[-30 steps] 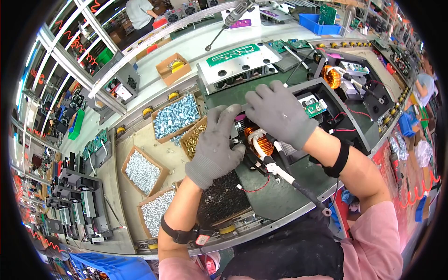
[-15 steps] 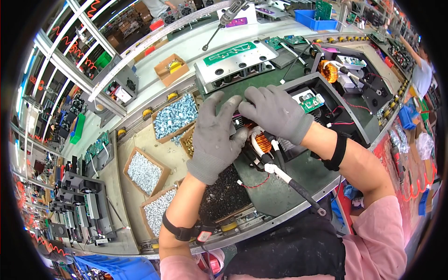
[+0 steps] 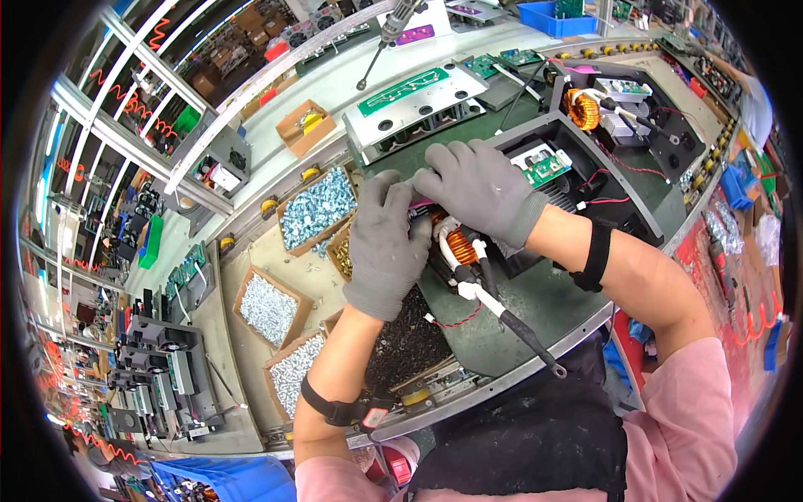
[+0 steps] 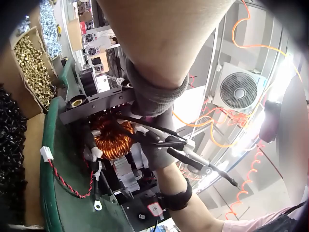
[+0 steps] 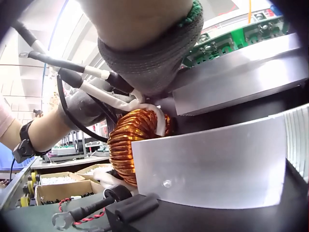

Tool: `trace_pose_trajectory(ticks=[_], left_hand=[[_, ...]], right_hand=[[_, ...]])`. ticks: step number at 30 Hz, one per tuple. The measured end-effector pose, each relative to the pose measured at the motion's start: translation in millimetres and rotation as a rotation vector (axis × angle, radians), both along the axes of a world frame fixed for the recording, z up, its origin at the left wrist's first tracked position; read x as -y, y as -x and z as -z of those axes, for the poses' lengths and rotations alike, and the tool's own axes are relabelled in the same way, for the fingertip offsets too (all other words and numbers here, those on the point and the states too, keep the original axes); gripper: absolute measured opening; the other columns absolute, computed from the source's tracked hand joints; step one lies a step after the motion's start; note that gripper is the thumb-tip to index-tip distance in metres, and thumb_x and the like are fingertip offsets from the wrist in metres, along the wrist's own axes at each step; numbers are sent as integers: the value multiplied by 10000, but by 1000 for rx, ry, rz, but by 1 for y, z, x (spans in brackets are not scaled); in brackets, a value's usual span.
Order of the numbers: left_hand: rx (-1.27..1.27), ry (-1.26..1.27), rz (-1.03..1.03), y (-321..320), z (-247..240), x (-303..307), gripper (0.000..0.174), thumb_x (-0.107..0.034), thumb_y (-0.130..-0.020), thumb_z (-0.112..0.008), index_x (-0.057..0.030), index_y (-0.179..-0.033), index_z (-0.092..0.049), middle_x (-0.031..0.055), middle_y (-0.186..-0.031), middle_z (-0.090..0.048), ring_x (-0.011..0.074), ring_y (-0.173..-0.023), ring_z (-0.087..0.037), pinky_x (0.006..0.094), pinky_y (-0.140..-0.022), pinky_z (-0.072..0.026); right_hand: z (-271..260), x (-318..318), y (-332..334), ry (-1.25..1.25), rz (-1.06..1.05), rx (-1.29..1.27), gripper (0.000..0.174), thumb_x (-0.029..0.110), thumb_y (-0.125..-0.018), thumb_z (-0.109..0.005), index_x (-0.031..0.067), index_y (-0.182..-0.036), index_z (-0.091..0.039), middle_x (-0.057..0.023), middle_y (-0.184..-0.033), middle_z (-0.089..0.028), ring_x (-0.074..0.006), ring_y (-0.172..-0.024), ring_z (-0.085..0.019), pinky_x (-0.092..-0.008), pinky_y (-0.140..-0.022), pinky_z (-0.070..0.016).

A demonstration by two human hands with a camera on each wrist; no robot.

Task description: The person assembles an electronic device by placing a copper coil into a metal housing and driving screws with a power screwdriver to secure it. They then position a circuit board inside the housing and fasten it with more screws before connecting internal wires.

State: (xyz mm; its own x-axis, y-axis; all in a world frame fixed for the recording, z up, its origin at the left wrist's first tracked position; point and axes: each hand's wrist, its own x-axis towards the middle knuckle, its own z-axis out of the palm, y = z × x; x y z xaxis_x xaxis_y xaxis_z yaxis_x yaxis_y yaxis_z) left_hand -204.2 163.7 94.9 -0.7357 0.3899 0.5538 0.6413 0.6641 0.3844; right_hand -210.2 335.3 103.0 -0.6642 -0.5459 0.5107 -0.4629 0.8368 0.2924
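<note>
Both hands wear grey gloves and meet at the left end of a black metal chassis (image 3: 590,151). My left hand (image 3: 386,243) stands at that end, its thumb drawn in towards the fingers. Bent over the same end from above are the fingers of my right hand (image 3: 477,186). The hands hide the small part between their fingertips, and I cannot tell what it is. Just below the right hand sits a copper-wound coil (image 3: 460,248), also large in the right wrist view (image 5: 125,150). White-sleeved cables with a black end (image 3: 523,330) run from it towards the person.
Boxes of blue-silver screws (image 3: 318,209), silver screws (image 3: 266,308) and black screws (image 3: 410,339) stand left of the chassis. A power screwdriver (image 3: 393,25) hangs beyond a metal assembly with a green board (image 3: 406,90). Another chassis with a coil (image 3: 583,109) stands at right.
The hands have drawn closer together at the chassis end. My left thumb has moved up towards the fingers, and my right fingers have shifted left. The head view has shifted slightly.
</note>
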Motion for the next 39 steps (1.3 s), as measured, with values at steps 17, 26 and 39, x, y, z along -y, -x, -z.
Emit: trace_pose_trajectory(ticks=[17, 26, 39], left_hand=[[-168, 632, 207, 21, -34, -14, 167, -195, -715, -646, -52, -799, -668, 132, -1158, -533, 320, -1174, -458, 431, -977, -378], [28, 314, 251, 30, -19, -4, 209, -268, -820, -627, -73, -868, -686, 127, -1141, -575, 305, -983, -582, 388, -824, -473], [-158, 483, 286, 16, -32, -7, 248, -347, -792, -608, -125, -821, -715, 148, -1168, -543, 303, -1087, -497, 439, -872, -389]], right_hand=[[-14, -15, -94, 155, -467, 326, 298, 221, -740, -634, 185, -1032, -587, -53, -1046, -544, -240, -921, -561, -362, -786, -452], [-7, -53, -61, 1687, -229, 662, 329, 100, -825, -663, -9, -1121, -568, -54, -914, -593, -71, -633, -563, -192, -536, -457], [-46, -9, 31, 1054, 174, 314, 145, 117, -803, -609, 24, -911, -583, -114, -712, -603, -198, -666, -624, -326, -609, -493]])
